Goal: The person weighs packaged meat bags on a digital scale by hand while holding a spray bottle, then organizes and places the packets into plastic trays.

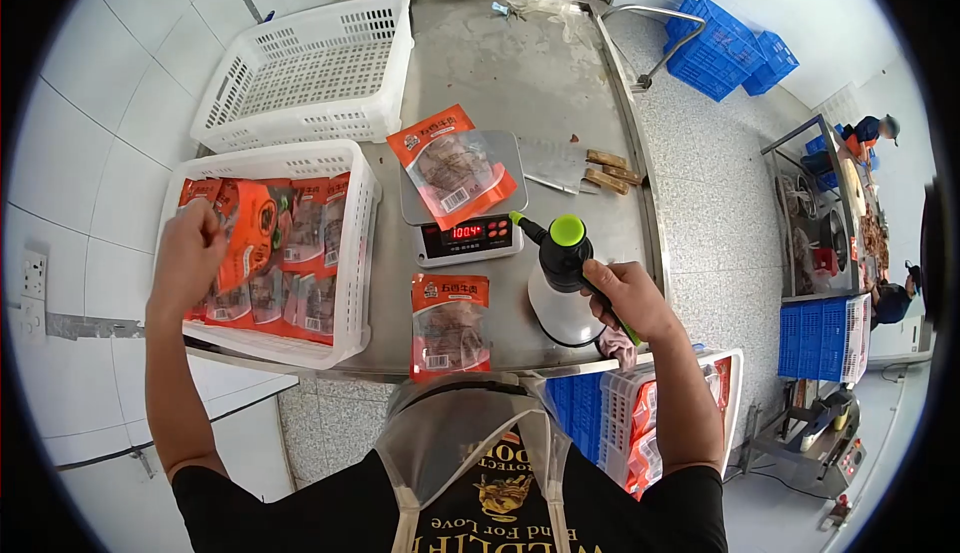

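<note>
My left hand [190,253] is closed on the edge of a red meat packet [250,238], held above the white basket [355,283] of similar packets at the left. My right hand [630,298] is wrapped round the handle of a spray bottle [567,303] with a green cap, which is upright on the steel table. Left of the bottle, a meat packet [455,168] lies tilted on the scale [470,258], whose red display reads about 100.4. Another meat packet [450,328] lies in front of the scale, near the table's front edge.
An empty white basket [300,78] stands behind the full one. A cleaver [555,165] and wooden-handled knives [610,173] lie right of the scale. Crumpled plastic [550,8] is at the table's far end. Blue crates [715,43] and two people are farther right.
</note>
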The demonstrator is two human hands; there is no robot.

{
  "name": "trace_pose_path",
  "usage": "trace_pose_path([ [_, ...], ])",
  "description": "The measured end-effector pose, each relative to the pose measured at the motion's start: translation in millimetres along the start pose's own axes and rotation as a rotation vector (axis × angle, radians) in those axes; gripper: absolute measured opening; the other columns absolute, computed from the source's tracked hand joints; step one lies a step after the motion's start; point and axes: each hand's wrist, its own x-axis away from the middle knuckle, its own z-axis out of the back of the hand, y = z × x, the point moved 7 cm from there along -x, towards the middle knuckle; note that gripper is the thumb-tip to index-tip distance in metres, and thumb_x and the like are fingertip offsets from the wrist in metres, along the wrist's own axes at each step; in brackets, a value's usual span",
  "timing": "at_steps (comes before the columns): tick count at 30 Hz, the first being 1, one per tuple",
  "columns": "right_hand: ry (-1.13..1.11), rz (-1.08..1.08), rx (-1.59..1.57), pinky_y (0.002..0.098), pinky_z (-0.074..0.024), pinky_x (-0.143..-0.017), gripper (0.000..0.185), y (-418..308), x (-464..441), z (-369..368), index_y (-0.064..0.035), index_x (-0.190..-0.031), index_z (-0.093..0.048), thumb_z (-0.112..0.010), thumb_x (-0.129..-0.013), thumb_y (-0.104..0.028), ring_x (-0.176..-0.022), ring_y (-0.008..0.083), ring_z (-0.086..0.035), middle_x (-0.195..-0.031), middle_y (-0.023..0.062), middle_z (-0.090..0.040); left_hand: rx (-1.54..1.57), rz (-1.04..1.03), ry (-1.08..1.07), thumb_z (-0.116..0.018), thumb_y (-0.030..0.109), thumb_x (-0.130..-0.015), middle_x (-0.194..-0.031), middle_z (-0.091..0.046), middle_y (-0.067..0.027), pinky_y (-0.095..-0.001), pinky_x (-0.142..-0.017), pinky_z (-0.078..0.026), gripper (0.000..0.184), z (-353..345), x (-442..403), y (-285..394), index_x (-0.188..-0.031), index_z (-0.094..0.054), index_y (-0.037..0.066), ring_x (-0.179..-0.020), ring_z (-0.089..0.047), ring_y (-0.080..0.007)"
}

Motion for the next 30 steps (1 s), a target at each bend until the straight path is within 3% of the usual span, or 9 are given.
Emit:
trace_pose_path([
  [1, 0.001, 0.002, -0.005, 0.0267, -0.0347, -0.041, 0.056, 2, 1, 0, 0.0019, -0.080, -0.065, -0.058, -0.101, -0.049, -0.043, 0.0081, -0.046, -0.056, 0.0021, -0.054, 0.016, -0.013, 0.035, -0.064, 0.000, -0.085, -0.068, -0.051, -0.0130, -0.0350, -0.058, -0.042, 0.018, 13, -7, 9, -0.083, -0.046, -0.002, -0.059, -0.047, -0.0205],
  [5, -0.012, 0.004, 0.011, 0.0254, -0.0361, -0.041, 0.054, 6, 2, 1, 0.0020, -0.084, -0.064, -0.057, -0.102, -0.049, -0.043, 0.0076, -0.046, -0.057, 0.0022, -0.055, 0.035, 0.026, 0.064, -0.062, 0.002, -0.090, -0.067, -0.048, -0.0078, -0.0312, -0.058, -0.039, 0.018, 38, -38, 37, -0.083, -0.045, -0.001, -0.061, -0.042, -0.0136],
  [7, -0.030, 0.000, 0.029, 0.0240, -0.0368, -0.041, 0.053, 7, 2, 2, 0.0013, -0.088, -0.064, -0.055, -0.103, -0.048, -0.043, 0.0069, -0.047, -0.058, 0.0021, -0.056, 0.104, -0.103, 0.149, -0.061, 0.005, -0.093, -0.066, -0.048, -0.0050, -0.0298, -0.058, -0.039, 0.019, 47, -58, 51, -0.084, -0.046, -0.001, -0.061, -0.041, -0.0109],
  [13, -0.014, -0.002, -0.029, 0.0244, -0.0356, -0.040, 0.054, 10, 1, 3, 0.0022, -0.087, -0.064, -0.055, -0.102, -0.049, -0.043, 0.0078, -0.047, -0.058, 0.0030, -0.056, 0.141, -0.335, 0.309, -0.063, 0.005, -0.092, -0.068, -0.056, -0.0090, -0.0332, -0.058, -0.044, 0.015, 38, -108, 130, -0.086, -0.050, 0.000, -0.060, -0.052, -0.0159],
  [14, -0.008, 0.016, -0.029, 0.0247, -0.0354, -0.040, 0.055, 10, 2, 2, 0.0027, -0.087, -0.064, -0.056, -0.102, -0.049, -0.043, 0.0081, -0.047, -0.058, 0.0030, -0.056, 0.134, -0.398, 0.349, -0.063, 0.004, -0.092, -0.068, -0.058, -0.0102, -0.0331, -0.058, -0.045, 0.015, 26, -107, 149, -0.085, -0.049, 0.001, -0.060, -0.053, -0.0158],
  [18, 0.002, 0.041, -0.086, 0.0250, -0.0353, -0.041, 0.054, 16, 8, -2, 0.0035, -0.087, -0.064, -0.057, -0.102, -0.048, -0.044, 0.0086, -0.048, -0.059, 0.0028, -0.056, -0.063, -0.645, 0.380, -0.065, 0.009, -0.088, -0.078, -0.064, -0.0142, -0.0427, -0.057, -0.051, 0.014, -88, -97, 194, -0.090, -0.053, 0.003, -0.068, -0.065, -0.0305],
  [20, 0.012, 0.067, -0.152, 0.0246, -0.0355, -0.041, 0.052, 21, 9, -6, 0.0032, -0.087, -0.064, -0.057, -0.102, -0.046, -0.044, 0.0083, -0.048, -0.060, 0.0025, -0.057, -0.160, -0.637, 0.145, -0.062, 0.006, -0.086, -0.094, -0.065, -0.0138, -0.0413, -0.065, -0.056, 0.014, -177, -96, 199, -0.096, -0.054, 0.003, -0.082, -0.069, -0.0322],
  [22, 0.032, 0.095, -0.125, 0.0244, -0.0358, -0.041, 0.052, 26, 8, -8, 0.0030, -0.088, -0.064, -0.057, -0.102, -0.047, -0.044, 0.0081, -0.048, -0.060, 0.0025, -0.057, -0.070, -0.785, 0.210, -0.061, 0.007, -0.085, -0.094, -0.065, -0.0121, -0.0396, -0.066, -0.056, 0.012, -216, -71, 213, -0.095, -0.055, 0.005, -0.082, -0.069, -0.0301],
  [30, 0.022, 0.136, -0.118, 0.0238, -0.0351, -0.042, 0.055, 6, -1, -33, 0.0042, -0.088, -0.066, -0.056, -0.102, -0.048, -0.046, 0.0073, -0.047, -0.060, 0.0019, -0.056, -0.004, -0.809, 0.291, -0.066, 0.008, -0.082, -0.085, -0.060, -0.0074, -0.0371, -0.062, -0.056, 0.011, -229, -62, 228, -0.089, -0.059, 0.007, -0.078, -0.068, -0.0250],
])
